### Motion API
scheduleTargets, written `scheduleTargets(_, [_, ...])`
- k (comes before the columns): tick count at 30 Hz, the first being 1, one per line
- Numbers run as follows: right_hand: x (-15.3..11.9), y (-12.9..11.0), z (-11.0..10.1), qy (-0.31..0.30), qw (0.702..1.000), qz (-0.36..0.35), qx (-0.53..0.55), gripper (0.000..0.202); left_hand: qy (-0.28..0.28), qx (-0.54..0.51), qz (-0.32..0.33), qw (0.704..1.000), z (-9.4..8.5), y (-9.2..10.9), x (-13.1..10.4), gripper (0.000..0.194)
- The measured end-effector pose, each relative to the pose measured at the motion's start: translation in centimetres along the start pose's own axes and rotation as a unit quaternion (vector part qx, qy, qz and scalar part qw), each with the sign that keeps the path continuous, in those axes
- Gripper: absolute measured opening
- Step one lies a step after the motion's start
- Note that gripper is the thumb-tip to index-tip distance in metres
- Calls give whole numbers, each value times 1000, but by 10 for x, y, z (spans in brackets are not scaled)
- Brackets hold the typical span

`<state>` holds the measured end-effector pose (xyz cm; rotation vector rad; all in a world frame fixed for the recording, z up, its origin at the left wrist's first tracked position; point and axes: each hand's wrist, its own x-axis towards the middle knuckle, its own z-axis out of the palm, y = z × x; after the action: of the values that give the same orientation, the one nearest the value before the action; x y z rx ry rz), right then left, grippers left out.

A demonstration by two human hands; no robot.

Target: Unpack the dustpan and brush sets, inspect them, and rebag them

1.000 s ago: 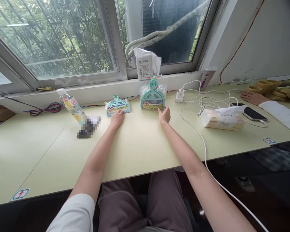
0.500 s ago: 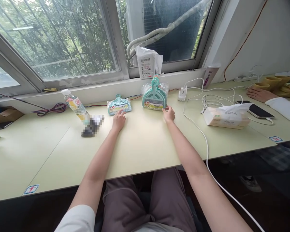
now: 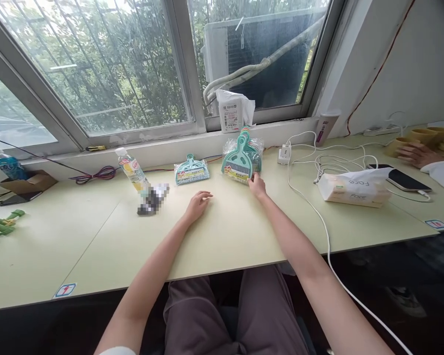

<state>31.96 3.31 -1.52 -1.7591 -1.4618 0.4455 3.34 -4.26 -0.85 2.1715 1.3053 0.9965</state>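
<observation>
Several small green dustpan-and-brush sets [image 3: 240, 155] in clear plastic stand upright, one behind another, near the window wall. My right hand [image 3: 258, 186] pinches the lower right edge of the front set, which is turned a little away from those behind it. Another wrapped dustpan-and-brush set [image 3: 191, 171] lies on the desk to the left, its handle toward the wall. My left hand [image 3: 199, 204] rests between the two places, nearer the lying set, fingers stretched out and holding nothing.
A drink bottle [image 3: 132, 170] stands on the left beside a pixelated dark item [image 3: 152, 201]. On the right are a tissue pack [image 3: 355, 190], a phone [image 3: 401, 178], white cables and a charger [image 3: 284, 154]. A co-worker's hand [image 3: 418, 153] touches yellow objects at far right.
My left hand has left the lying set and moved right and toward me. My right hand has turned the front standing set slightly away from the others. The camera view has shifted.
</observation>
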Motion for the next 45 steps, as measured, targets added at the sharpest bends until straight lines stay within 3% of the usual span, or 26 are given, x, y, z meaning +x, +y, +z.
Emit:
scheduleTargets(2, [-5, -7, 4, -19, 999, -27, 43, 27, 65, -67, -51, 994, -5, -4, 4, 31])
scheduleTargets(5, [-16, -19, 13, -78, 981, -36, 175, 22, 152, -175, -140, 963, -16, -6, 6, 47])
scheduleTargets(6, [-21, -24, 16, -109, 968, -33, 224, 21, 146, -219, -168, 950, -19, -5, 6, 49])
scheduleTargets(9, [-37, -39, 25, -191, 928, -38, 319, 24, 32, -340, -238, 909, -28, -2, 2, 48])
scheduleTargets(11, [-47, -49, 25, -201, 919, -67, 332, 28, 13, -383, -259, 886, -31, 0, 0, 46])
scheduleTargets(14, [-59, -61, 15, -125, 939, -156, 279, 29, 99, -410, -246, 873, -33, 2, 0, 44])
scheduleTargets(16, [-67, -68, 6, -47, 947, -249, 195, 35, 125, -416, -236, 869, -33, 1, 2, 43])
scheduleTargets(18, [-76, -77, -1, -19, 937, -335, 96, 37, 140, -413, -238, 868, -31, 0, 3, 43])
scheduleTargets(21, [-94, -89, 1, -113, 903, -415, 8, 27, 176, -417, -234, 860, -29, 0, 4, 42])
scheduleTargets(23, [-104, -93, 9, -184, 885, -428, -6, 19, 198, -432, -225, 851, -29, 1, 4, 40])
scheduleTargets(26, [-108, -90, 21, -211, 903, -375, 12, 11, 226, -452, -219, 835, -31, 3, 5, 37])
scheduleTargets(29, [-99, -80, 28, -244, 926, -263, 116, 27, 228, -472, -216, 824, -33, 2, 6, 32])
scheduleTargets(34, [-84, -69, 35, -276, 906, -77, 311, 39, 170, -495, -193, 830, -32, 0, 7, 36])
scheduleTargets(41, [-80, -68, 45, -204, 910, -9, 361, 38, 40, -479, -168, 861, -38, -10, 3, 52])
scheduleTargets(45, [-76, -69, 37, -172, 901, -6, 399, 40, 24, -449, -162, 878, -41, -12, 2, 55])
